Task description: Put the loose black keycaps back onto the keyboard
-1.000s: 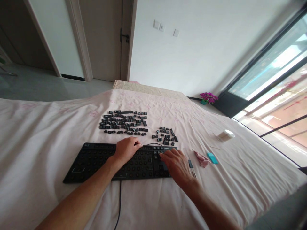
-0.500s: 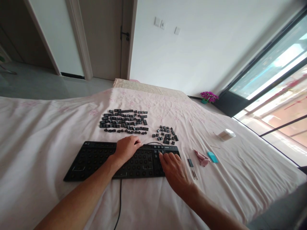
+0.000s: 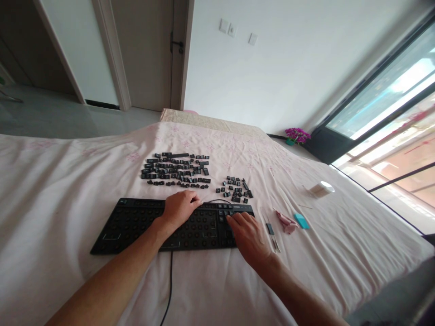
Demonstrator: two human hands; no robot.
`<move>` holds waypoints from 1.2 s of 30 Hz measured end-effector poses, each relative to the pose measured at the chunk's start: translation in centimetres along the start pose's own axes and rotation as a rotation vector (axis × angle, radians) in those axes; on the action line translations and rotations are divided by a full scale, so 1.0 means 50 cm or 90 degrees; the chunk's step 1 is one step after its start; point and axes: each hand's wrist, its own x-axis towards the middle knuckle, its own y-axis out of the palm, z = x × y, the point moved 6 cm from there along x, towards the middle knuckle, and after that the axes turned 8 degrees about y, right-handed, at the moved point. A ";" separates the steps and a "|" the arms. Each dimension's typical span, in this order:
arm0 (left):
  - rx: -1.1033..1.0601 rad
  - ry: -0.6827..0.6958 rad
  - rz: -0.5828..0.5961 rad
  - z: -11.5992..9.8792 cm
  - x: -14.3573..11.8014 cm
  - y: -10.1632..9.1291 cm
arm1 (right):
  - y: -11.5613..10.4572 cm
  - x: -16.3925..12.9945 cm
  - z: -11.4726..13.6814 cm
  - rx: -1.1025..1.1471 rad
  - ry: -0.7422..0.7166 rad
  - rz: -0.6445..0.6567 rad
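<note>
A black keyboard (image 3: 136, 222) lies on the pink cloth, with most of its keycaps off and the bare key sockets showing. My left hand (image 3: 180, 206) is closed over its far edge near the middle, the thumb pointing right. Over the right end, my right hand (image 3: 248, 231) has its fingers bent together and pressed down beside the small block of fitted keys (image 3: 224, 209). Whatever lies under those fingertips is hidden. Loose black keycaps (image 3: 176, 167) spread in rows beyond the keyboard, and a smaller group of keycaps (image 3: 234, 185) lies to their right.
Right of the keyboard are a wire puller with a dark handle (image 3: 269, 229), a crumpled pink cloth (image 3: 287, 222) and a teal piece (image 3: 301, 221). A white round container (image 3: 321, 189) lies farther right. A black cable (image 3: 171, 280) runs toward me.
The fingers of my right hand have drawn slightly closer together over the keyboard's right end. My left hand keeps its place, and the view has shifted very slightly.
</note>
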 end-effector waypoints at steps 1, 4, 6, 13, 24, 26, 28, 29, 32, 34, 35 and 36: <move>0.000 0.000 0.000 0.000 0.000 0.000 | -0.001 -0.004 0.006 -0.022 -0.010 -0.007; 0.000 -0.002 0.001 0.001 0.001 0.001 | 0.001 -0.017 0.021 -0.084 -0.023 -0.015; 0.003 -0.003 0.002 0.001 0.001 0.001 | 0.002 -0.024 0.025 -0.106 -0.022 -0.011; -0.002 -0.015 0.019 -0.004 -0.001 -0.002 | 0.008 -0.019 0.039 -0.124 -0.027 0.043; -0.036 -0.018 0.015 -0.003 0.000 0.002 | -0.027 0.037 -0.083 0.209 0.082 0.090; -0.044 -0.012 0.010 -0.001 0.001 0.004 | -0.029 0.083 -0.140 0.267 0.143 0.042; -0.049 -0.006 0.006 -0.001 0.001 0.003 | -0.016 0.137 -0.180 0.251 0.183 0.016; -0.050 -0.005 0.005 -0.002 0.000 0.003 | -0.004 0.164 -0.191 0.226 0.189 0.023; -0.053 -0.011 0.014 -0.003 0.000 0.002 | 0.032 0.234 -0.197 0.141 0.171 0.041; -0.054 -0.017 0.021 -0.002 0.001 0.002 | 0.051 0.262 -0.188 0.113 0.145 0.049; -0.055 -0.019 0.024 -0.002 0.001 0.003 | 0.058 0.271 -0.182 0.107 0.132 0.054; -0.056 -0.020 0.026 -0.001 0.001 0.003 | 0.064 0.277 -0.176 0.102 0.120 0.058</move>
